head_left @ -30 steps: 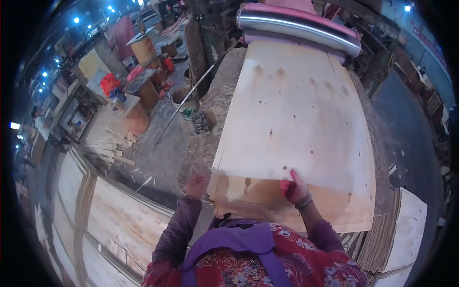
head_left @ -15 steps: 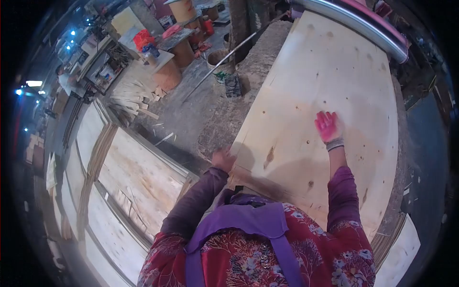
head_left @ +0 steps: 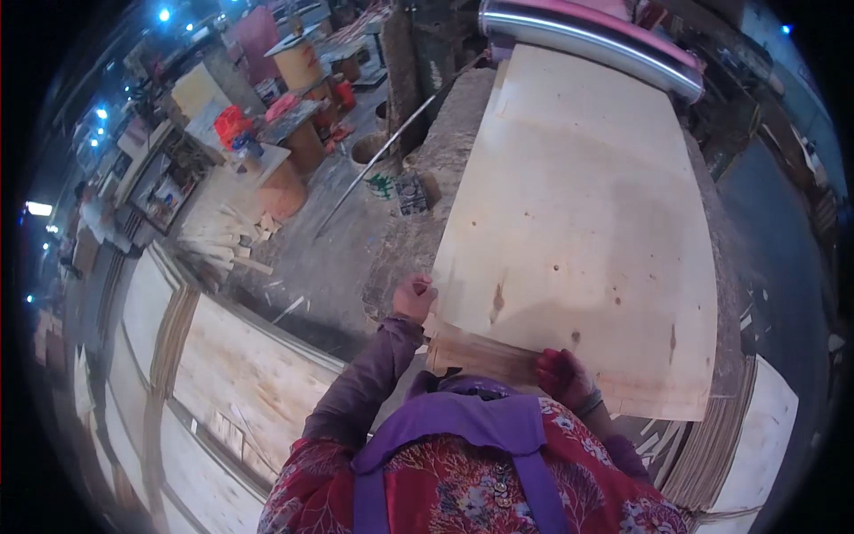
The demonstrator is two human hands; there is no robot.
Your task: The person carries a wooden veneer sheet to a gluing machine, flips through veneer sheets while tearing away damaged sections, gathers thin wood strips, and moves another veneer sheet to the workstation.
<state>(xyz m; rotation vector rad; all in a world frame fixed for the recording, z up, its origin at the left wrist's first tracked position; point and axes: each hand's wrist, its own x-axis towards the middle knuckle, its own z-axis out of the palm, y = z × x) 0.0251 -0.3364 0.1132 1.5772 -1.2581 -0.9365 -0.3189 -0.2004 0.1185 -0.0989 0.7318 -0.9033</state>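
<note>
A large pale veneer sheet [head_left: 587,196] with small knots lies on the stack in front of me, its far end near a metal roller [head_left: 596,44]. My left hand [head_left: 414,297] is closed at the sheet's left edge, near the front corner; whether it pinches the edge is too small to tell. At the front edge, my right hand [head_left: 566,378], pink-red at the fingers, has its fingers curled at the sheet's rim. Below the sheet, a browner layer [head_left: 485,354] shows along the front.
Stacks of veneer stand at the left [head_left: 240,374] and lower right [head_left: 756,436]. A long rod [head_left: 374,160] leans by a bucket [head_left: 369,151]. Tables with a red bag [head_left: 233,127] stand further back. A person [head_left: 98,218] is at the far left.
My right hand has come back from over the sheet to its front edge, its spread fingers now curled. My left hand remains at the left edge. The camera view has shifted.
</note>
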